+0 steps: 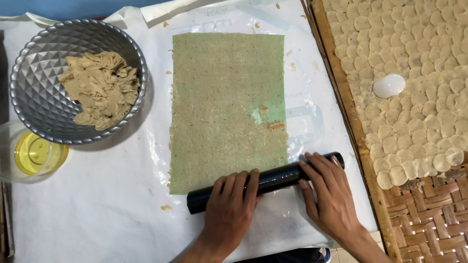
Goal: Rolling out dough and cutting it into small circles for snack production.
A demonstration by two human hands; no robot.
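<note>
Head view: my left hand (pixel 229 207) and right hand (pixel 329 187) lie flat, fingers spread, on black roller (pixel 265 181), pressing evenly at dough sheet (pixel 228 109) near edge.

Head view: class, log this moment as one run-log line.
left hand on black roller | right hand on roller | roller at near edge of dough sheet

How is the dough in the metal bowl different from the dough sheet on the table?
The dough in the bowl is a crumpled heap of folded scraps; the sheet is rolled flat into a thin rectangle. The bowl dough is plain beige, while the sheet looks greenish, with green showing through one torn spot. The roller under both hands lies at the sheet's near edge; nothing touches the bowl dough. Both look soft and uncooked.
</note>
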